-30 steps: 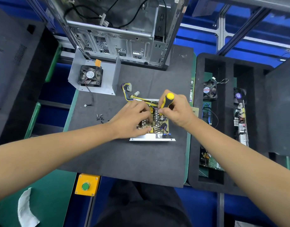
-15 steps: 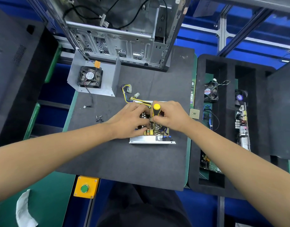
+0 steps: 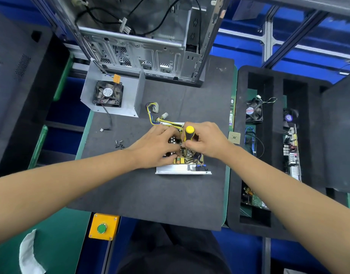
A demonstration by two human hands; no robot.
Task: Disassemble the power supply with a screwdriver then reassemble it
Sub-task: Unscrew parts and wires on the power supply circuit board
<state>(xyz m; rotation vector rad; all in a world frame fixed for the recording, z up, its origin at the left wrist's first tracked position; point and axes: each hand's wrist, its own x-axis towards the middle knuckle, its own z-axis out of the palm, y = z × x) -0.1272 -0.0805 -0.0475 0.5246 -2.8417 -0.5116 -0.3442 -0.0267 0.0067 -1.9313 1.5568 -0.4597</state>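
The opened power supply (image 3: 183, 169) lies on the dark mat, its circuit board exposed inside a silver base. A yellow and black screwdriver (image 3: 189, 133) stands nearly upright over the board, gripped by my right hand (image 3: 206, 141). My left hand (image 3: 157, 148) rests on the board's left half, fingertips close to the screwdriver shaft; whether they touch it is hidden. Yellow and blue cables with white plugs (image 3: 155, 113) run out from the far side. The removed grey cover (image 3: 114, 91) with a black fan (image 3: 107, 93) lies at the back left. Several small screws (image 3: 118, 144) lie left of the unit.
An open metal computer case (image 3: 146, 42) stands at the back of the mat (image 3: 150, 194). A black foam tray (image 3: 277, 147) at the right holds fans and circuit boards. A small chip (image 3: 234, 137) lies by the mat's right edge. A yellow box with a green button (image 3: 103, 227) sits near me.
My right hand shifted the screwdriver from the board's right side toward its middle and brought it more upright. My left hand stayed on the board.
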